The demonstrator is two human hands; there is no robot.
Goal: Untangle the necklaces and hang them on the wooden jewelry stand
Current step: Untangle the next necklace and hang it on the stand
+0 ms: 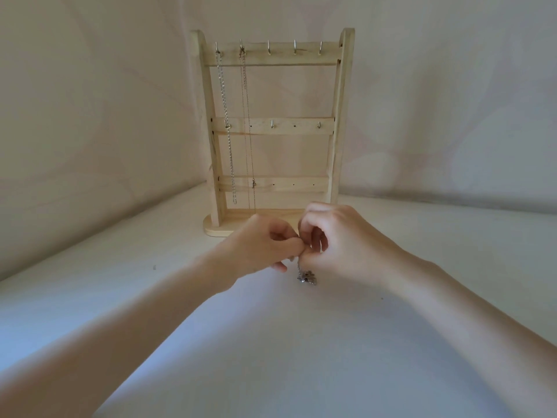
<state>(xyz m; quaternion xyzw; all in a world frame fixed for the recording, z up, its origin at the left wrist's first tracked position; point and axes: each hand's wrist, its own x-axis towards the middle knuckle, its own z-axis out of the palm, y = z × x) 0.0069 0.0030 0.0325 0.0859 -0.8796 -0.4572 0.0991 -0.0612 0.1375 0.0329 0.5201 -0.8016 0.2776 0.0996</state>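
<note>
A wooden jewelry stand (272, 131) with three rails of metal hooks stands upright at the back of the white surface. A silver link chain (225, 116) hangs from its top left hook. A thinner chain (247, 125) hangs from the second top hook. In front of the stand's base, my left hand (265, 245) and my right hand (337, 239) meet fingertip to fingertip, both pinching a necklace. Its chain is mostly hidden between the fingers. A small silver pendant (307, 277) dangles below my right hand, just above the surface.
A white cloth-covered surface (271, 342) spreads out in front of me, and a pale draped backdrop (437, 101) rises behind the stand. Three top hooks (295, 48) on the right of the stand carry nothing.
</note>
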